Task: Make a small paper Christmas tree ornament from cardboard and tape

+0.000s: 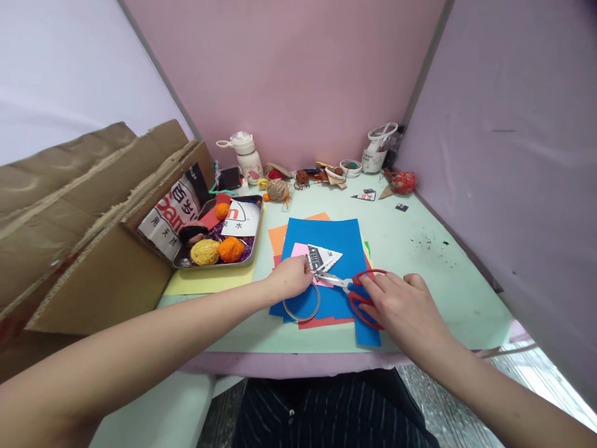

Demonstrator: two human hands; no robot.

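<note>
My right hand [398, 305] grips a pair of red-handled scissors [344, 283], with fingers at the loops and the blades pointing left. The blade tips are by the fingers of my left hand [291, 277]. That hand pinches the left edge of a white, pointed piece of printed paper [326, 258], its corner aimed right. Under it lies pink paper [300, 249], partly hidden by the left hand. Below that hand a thin, grey ring [319, 305] rests on the blue sheet [321, 231]. Whether the blades touch the printed piece I cannot tell.
Orange paper [276, 239] shows beneath the blue sheet. At left, a tray [254, 252] holds yarn balls and printed scraps beside stacked cardboard [102, 249]. A white bottle [250, 158], yarn balls [278, 190] and a clear jar [374, 152] line the back. Printed scraps [366, 195] lie at right.
</note>
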